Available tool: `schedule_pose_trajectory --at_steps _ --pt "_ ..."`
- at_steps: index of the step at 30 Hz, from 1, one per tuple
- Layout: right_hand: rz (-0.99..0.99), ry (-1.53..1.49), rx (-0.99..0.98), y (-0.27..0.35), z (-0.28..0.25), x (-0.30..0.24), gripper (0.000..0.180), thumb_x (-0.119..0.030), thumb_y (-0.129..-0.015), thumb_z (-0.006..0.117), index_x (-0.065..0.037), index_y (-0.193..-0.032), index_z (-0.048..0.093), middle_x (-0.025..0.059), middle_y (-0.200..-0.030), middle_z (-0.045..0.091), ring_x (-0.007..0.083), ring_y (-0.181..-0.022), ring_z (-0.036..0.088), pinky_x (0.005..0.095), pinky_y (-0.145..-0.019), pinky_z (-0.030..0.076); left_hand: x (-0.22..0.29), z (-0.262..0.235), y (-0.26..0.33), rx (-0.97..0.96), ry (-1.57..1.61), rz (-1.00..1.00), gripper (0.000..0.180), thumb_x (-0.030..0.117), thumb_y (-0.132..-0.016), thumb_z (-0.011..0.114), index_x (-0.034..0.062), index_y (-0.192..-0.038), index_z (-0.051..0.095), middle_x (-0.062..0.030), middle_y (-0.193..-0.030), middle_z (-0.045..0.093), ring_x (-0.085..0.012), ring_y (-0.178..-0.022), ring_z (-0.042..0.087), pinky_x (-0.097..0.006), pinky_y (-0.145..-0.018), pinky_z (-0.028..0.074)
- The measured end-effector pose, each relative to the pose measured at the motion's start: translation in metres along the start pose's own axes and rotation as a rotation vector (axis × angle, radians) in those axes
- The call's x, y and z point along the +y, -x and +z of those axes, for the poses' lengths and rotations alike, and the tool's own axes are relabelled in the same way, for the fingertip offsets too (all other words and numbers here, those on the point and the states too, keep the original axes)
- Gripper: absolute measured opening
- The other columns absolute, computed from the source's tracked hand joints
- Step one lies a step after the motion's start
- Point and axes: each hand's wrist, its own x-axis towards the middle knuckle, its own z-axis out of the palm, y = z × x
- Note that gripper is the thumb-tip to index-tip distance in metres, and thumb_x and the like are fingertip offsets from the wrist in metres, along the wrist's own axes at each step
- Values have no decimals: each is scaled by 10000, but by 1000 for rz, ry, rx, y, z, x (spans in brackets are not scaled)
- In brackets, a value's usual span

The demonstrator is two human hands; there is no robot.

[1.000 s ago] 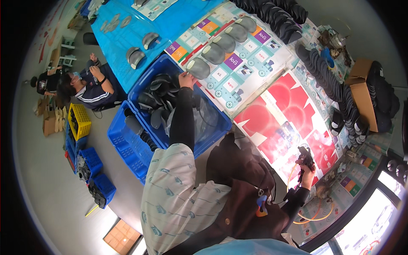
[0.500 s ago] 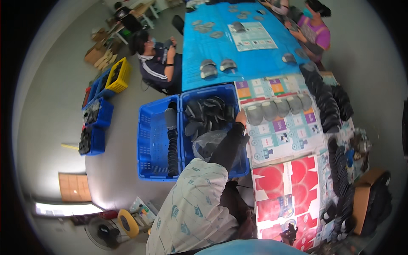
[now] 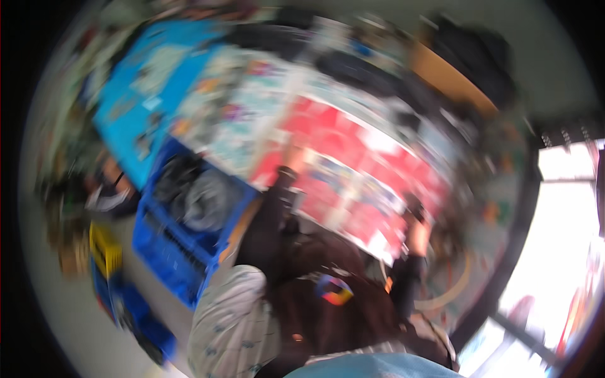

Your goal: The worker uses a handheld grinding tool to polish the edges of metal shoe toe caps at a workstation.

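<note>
The whole head view is smeared by motion. My left hand (image 3: 293, 159) reaches over the red printed sheet (image 3: 372, 167) on the table, near the sheet's left part; its fingers are too blurred to read. Farther right, my right hand (image 3: 418, 234) is at the sheet's near right edge. A small dark thing (image 3: 413, 206) lies right at its fingertips; whether the hand grips it or only touches it, I cannot tell. Dark sleeves cover both forearms.
At left stands a blue crate (image 3: 167, 252) with dark pieces and clear plastic. Beyond it is a blue-covered table (image 3: 132, 82). Rows of dark pieces (image 3: 365, 69) line the table's far side, near a cardboard box (image 3: 450, 79). A bright doorway (image 3: 535, 233) is at right.
My view has swung right. My left hand has moved from the grey curved pieces beside the crate to over the red sheet. My right hand has come into view.
</note>
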Motion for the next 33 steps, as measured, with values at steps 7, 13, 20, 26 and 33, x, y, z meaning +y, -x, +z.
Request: schedule_pose_trajectory --at_steps 7,13,20,26,33 --pt "32 -340 -78 15 -68 47 355 41 -761 515 3 -1086 652 67 -883 722 72 -657 578 202 -496 425 156 205 -30 -436 -292 473 403 193 -819 758 49 -1157 592 -143 -1150 650 -350 -1101 598 -425 -937 480" --pt "36 -314 2 39 -86 69 359 50 -793 566 4 -1143 629 49 -885 718 64 -619 562 219 -499 421 170 332 -104 -587 -846 731 498 69 -883 511 125 -1378 492 -86 -1319 603 -311 -1219 513 -480 -971 448" --pt "134 -302 -79 41 -98 106 370 93 -767 525 -10 -1112 612 70 -977 709 77 -662 566 213 -507 429 137 400 -156 -497 -1034 979 406 103 -861 577 114 -1266 587 -92 -1152 620 -301 -1117 534 -451 -952 441" --pt "177 -328 -23 25 -96 99 293 10 -733 557 -24 -1001 671 -3 -798 626 78 -558 461 250 -491 351 145 294 -143 -379 -1106 538 275 323 -872 606 75 -980 653 -121 -973 656 -284 -935 612 -450 -817 473" --pt "63 -145 -319 -12 -64 48 278 -16 -733 552 -39 -982 672 7 -800 637 88 -544 472 252 -478 362 130 45 13 -761 -288 -189 553 255 -772 773 15 -1231 579 -142 -1029 710 -231 -940 677 -366 -807 539"
